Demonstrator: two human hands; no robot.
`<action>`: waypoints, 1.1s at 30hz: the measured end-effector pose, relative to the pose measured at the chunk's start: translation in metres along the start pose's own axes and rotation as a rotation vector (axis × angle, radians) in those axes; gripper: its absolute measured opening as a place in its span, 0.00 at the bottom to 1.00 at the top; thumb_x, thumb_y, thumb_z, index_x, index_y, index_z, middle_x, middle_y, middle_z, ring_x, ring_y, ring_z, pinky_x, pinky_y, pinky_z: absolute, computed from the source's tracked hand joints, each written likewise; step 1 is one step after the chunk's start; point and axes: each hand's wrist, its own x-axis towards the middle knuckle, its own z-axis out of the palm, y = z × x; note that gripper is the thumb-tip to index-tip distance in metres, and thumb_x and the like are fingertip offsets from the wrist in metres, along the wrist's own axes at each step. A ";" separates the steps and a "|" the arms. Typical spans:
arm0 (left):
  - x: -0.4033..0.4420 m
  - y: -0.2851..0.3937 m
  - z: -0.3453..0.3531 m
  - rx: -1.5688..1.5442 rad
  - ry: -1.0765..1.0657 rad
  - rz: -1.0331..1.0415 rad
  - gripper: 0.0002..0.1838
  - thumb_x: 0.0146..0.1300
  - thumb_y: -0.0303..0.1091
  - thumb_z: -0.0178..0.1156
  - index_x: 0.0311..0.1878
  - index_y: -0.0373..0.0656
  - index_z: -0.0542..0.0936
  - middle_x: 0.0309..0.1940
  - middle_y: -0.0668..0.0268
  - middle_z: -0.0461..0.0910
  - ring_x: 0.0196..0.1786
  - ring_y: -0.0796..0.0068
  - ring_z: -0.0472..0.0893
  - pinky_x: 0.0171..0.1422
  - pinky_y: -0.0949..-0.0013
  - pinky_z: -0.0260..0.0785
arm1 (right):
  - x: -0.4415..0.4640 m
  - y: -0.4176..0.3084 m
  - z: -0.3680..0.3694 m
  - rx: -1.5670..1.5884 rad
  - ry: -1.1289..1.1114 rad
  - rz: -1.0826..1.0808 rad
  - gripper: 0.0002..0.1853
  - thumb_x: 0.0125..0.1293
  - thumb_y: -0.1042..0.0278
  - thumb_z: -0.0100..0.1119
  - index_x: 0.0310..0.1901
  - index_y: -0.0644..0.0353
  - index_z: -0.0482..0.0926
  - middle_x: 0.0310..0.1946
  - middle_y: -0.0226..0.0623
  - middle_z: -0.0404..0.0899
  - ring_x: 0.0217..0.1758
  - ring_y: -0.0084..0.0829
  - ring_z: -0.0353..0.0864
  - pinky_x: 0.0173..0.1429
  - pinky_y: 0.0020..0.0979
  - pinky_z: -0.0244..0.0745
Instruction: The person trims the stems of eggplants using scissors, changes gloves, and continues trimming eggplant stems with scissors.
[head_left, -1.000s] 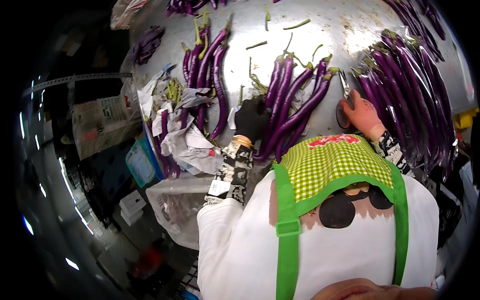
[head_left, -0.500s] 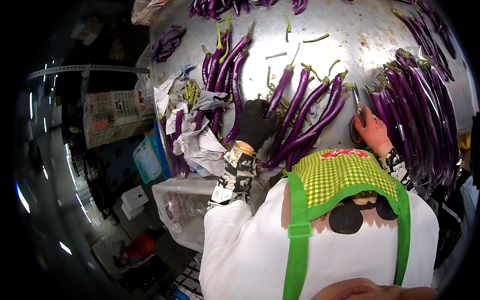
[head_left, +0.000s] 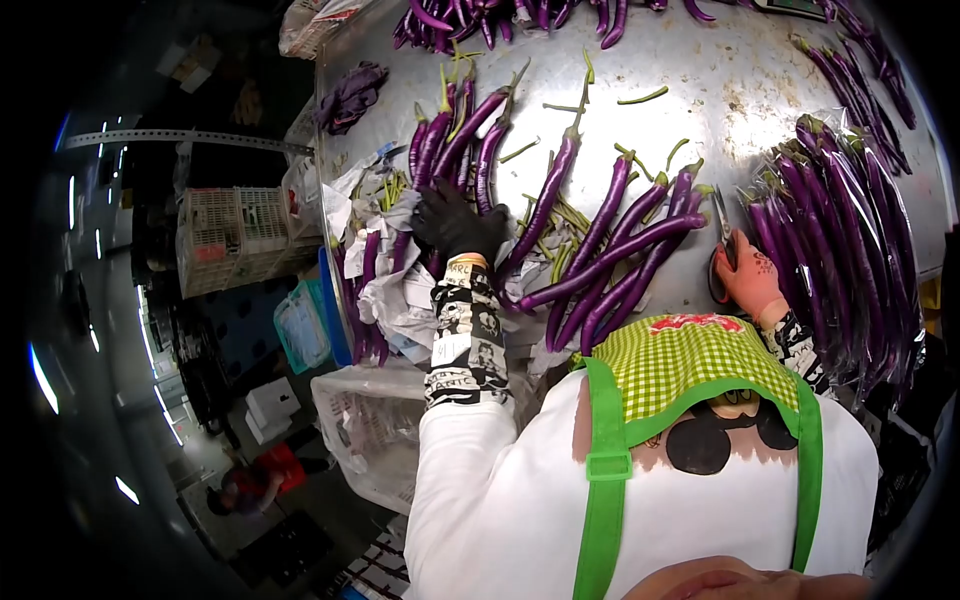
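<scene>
My left hand, in a black glove, reaches over the lower part of the left group of eggplants; its fingers are spread partly over them and whether it grips one is unclear. My right hand, in an orange glove, holds scissors with the blades pointing up. Between my hands several long purple eggplants fan out, one with a long stem lying at their left. Cut green stems lie under and beside them. To the right of the scissors are eggplants in clear plastic.
Crumpled paper lies at the left edge of the metal table. A dark purple glove or cloth is at the back left. A plastic-lined basket stands below. A person in red is at the lower left.
My left hand has moved left from the middle eggplants to the left group. The long-stemmed eggplant now lies apart from the others. My right hand still holds the scissors.
</scene>
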 end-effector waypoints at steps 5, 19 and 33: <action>0.022 -0.015 -0.011 -0.115 -0.120 -0.001 0.51 0.47 0.56 0.71 0.73 0.43 0.63 0.61 0.51 0.73 0.67 0.46 0.71 0.69 0.40 0.60 | -0.001 -0.002 -0.001 0.004 0.004 -0.003 0.29 0.71 0.50 0.57 0.66 0.62 0.69 0.47 0.55 0.83 0.51 0.54 0.83 0.53 0.49 0.77; 0.036 -0.011 -0.007 -0.012 -0.102 0.050 0.39 0.48 0.57 0.72 0.60 0.45 0.74 0.56 0.53 0.75 0.61 0.52 0.77 0.64 0.50 0.67 | 0.000 0.008 0.011 0.012 0.069 -0.071 0.32 0.70 0.49 0.57 0.67 0.63 0.68 0.46 0.53 0.83 0.48 0.53 0.84 0.52 0.47 0.78; 0.061 -0.038 -0.003 -0.255 -0.294 0.122 0.29 0.56 0.65 0.64 0.51 0.53 0.84 0.46 0.52 0.86 0.52 0.49 0.85 0.61 0.51 0.73 | -0.001 0.014 0.019 -0.015 0.102 -0.095 0.31 0.69 0.50 0.58 0.67 0.61 0.68 0.46 0.52 0.82 0.48 0.53 0.84 0.51 0.48 0.78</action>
